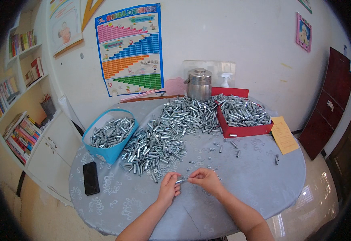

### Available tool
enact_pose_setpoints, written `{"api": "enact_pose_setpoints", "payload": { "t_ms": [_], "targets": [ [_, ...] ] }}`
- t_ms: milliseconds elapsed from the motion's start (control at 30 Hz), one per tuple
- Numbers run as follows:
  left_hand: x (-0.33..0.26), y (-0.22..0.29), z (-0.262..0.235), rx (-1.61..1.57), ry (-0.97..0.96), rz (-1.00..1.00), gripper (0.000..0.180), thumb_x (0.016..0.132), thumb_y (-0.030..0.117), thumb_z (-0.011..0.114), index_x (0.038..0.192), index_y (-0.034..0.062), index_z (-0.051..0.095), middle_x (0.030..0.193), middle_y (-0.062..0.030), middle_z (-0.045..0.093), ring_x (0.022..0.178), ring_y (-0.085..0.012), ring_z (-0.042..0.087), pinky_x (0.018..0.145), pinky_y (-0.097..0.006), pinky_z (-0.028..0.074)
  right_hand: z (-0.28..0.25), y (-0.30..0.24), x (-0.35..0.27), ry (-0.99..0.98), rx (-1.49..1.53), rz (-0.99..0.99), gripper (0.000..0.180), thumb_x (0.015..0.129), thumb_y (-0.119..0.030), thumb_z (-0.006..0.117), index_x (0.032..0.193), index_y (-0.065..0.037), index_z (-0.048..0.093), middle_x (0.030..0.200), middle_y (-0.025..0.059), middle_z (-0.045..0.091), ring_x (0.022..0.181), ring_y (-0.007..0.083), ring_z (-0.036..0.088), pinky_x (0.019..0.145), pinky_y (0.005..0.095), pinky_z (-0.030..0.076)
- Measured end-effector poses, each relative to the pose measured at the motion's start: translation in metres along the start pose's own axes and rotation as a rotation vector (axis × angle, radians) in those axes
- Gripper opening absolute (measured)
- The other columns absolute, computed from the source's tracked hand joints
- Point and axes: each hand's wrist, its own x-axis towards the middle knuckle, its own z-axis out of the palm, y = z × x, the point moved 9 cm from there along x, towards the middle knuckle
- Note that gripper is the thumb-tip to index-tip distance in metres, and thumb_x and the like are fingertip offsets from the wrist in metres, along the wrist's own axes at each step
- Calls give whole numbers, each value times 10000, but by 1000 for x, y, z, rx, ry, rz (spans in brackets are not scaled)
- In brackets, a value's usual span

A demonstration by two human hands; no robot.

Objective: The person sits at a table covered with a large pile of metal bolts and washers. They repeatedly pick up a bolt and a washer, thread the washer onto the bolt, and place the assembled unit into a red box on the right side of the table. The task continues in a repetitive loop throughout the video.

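Between my two hands, near the front middle of the table, is a small silvery metal anchor bolt [179, 181]. My left hand [168, 190] is closed around its thicker end. From the other side, my right hand [207, 180] pinches the thin end; whether a washer or nut sits in those fingertips is too small to tell. Just beyond my hands lies a large heap of similar metal anchor bolts [153, 146]. Small washers and nuts [209, 166] are scattered over the cloth beside the heap.
A blue bin [134, 130] of bolts stands left, a red box [247, 131] of bolts right. A steel canister [199, 85] and a white spray bottle [225, 79] stand behind. A black phone [90, 178] lies left, a yellow paper [284, 135] right. Grey cloth [243, 180] covers the table.
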Motion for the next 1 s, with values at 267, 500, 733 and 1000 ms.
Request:
{"api": "enact_pose_setpoints", "payload": {
  "t_ms": [267, 500, 733, 1000],
  "targets": [
    [0, -1, 2, -47, 6, 3, 170, 931, 237, 398, 974, 89, 469, 600, 35, 302, 474, -51, 261, 407, -197, 244, 12, -4, -3, -40, 105, -106, 119, 737, 17, 660, 832, 16, 590, 906, 80, 608, 834, 115, 587, 737, 223, 485],
    [3, -6, 0, -131, -16, -26, 175, 932, 231, 393, 971, 76, 465, 600, 26, 316, 466, -53, 279, 393, -199, 255, 23, -16, -9, -94, 48, -234, 125, 763, -6, 639, 882, 2, 603, 954, 57, 583, 865, 112, 568, 764, 232, 471],
    [1, -5, 5, -152, -55, -46, 186, 932, 239, 396, 984, 69, 451, 614, 17, 324, 476, -59, 282, 408, -204, 266, 14, -22, -8, -29, -93, -190, 147, 779, -80, 644, 897, 4, 617, 881, 28, 619, 777, 79, 555, 699, 222, 455],
    [2, 4, 11, -98, -81, 25, 172, 907, 192, 465, 999, 47, 470, 636, -11, 439, 481, -82, 397, 423, -219, 350, 5, -18, -5, 19, -44, -140, 158, 801, -85, 622, 937, -5, 603, 854, 19, 616, 772, 73, 556, 702, 212, 445]
  ]
}}
